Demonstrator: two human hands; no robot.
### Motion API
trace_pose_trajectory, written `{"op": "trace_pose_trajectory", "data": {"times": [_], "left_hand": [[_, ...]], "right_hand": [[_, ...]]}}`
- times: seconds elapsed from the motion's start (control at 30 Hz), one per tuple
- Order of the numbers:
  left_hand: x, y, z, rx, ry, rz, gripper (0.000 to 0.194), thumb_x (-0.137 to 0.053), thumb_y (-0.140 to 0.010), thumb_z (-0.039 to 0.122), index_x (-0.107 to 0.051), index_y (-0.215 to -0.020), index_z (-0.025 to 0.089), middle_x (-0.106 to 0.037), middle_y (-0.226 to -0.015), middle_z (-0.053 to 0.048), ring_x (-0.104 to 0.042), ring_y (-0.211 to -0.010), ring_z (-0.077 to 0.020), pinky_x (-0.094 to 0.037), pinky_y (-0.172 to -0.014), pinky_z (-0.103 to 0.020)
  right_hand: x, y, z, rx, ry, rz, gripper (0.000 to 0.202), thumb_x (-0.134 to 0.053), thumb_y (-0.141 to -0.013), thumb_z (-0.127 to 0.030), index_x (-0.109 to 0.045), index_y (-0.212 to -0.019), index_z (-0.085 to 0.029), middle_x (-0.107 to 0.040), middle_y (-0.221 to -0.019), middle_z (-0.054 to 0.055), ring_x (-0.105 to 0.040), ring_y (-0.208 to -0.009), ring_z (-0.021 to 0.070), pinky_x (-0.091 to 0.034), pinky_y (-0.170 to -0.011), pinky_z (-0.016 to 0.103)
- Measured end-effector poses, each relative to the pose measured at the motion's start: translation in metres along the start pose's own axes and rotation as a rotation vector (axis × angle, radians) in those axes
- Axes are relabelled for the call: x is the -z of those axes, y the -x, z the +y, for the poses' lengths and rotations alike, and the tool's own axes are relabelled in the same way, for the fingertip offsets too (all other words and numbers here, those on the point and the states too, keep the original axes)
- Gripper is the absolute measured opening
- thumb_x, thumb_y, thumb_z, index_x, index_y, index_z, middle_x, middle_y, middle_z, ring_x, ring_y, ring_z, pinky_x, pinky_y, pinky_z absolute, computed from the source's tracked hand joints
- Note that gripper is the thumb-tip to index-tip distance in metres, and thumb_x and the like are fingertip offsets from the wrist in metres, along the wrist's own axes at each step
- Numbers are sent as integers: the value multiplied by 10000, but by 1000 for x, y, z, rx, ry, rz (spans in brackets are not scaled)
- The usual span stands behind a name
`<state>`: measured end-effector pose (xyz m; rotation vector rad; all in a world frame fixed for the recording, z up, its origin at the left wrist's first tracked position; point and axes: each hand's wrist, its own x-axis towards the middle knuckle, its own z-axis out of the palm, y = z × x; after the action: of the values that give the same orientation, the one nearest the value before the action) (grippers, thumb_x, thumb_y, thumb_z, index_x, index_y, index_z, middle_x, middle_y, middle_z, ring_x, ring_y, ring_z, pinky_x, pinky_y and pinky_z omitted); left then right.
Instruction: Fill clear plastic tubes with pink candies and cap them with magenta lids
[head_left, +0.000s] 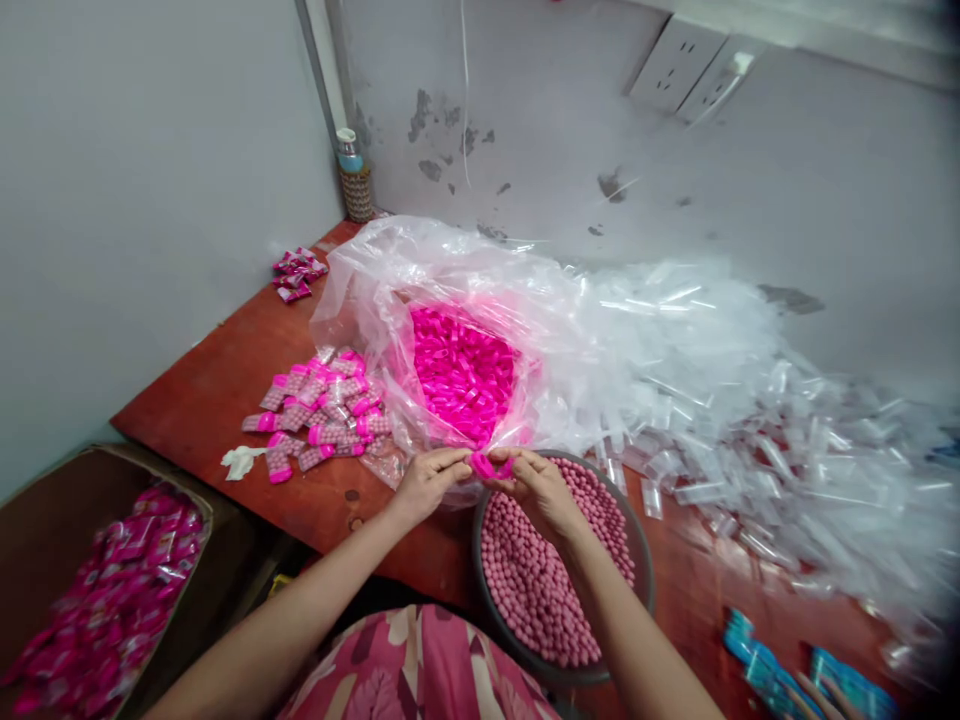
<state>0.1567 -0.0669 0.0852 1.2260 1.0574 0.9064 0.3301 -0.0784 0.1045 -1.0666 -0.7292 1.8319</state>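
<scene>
My left hand [429, 486] and my right hand [543, 494] meet at the front of an open clear plastic bag [382, 300]. Fingertips of both are closed on bright pink plastic caps [487, 466]; how many is hard to make out. Behind them, the bag holds a heap of the same pink caps [461, 370]. Under my right hand stands a grey basin [651, 590] full of small pink balls [536, 590]. To the left lies a pile of clear tubes [330, 410] filled with pink balls and closed with pink caps.
Many clear empty tubes [757, 450] are heaped along the right of the red table [210, 390]. Pink packets [298, 272] lie at the back left; more fill a box [199, 560] below. A bottle [349, 150] stands in the corner. Another person's hand [821, 700] is near blue packets [765, 665].
</scene>
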Motion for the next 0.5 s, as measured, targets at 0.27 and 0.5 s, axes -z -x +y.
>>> {"op": "trace_pose_trajectory", "data": {"times": [0.27, 0.5], "left_hand": [[2, 7, -3, -103, -146, -78, 241, -521, -757, 262, -648, -934, 158, -665, -896, -70, -602, -816, -182, -455, -762, -292], [22, 15, -23, -31, -229, -45, 261, -512, -751, 281, -633, -958, 177, -644, -985, -59, -585, -906, -190, -438, -838, -325]], "right_hand": [[-16, 0, 2, -217, -55, -37, 153, -652, -653, -274, -622, -724, -143, -620, -716, 22, -585, -673, 141, -466, -682, 328], [-41, -17, 39, -204, -46, 101, 230, -637, -650, -328, -613, -805, -159, -624, -710, 10, -587, -629, 135, -466, -645, 303]]}}
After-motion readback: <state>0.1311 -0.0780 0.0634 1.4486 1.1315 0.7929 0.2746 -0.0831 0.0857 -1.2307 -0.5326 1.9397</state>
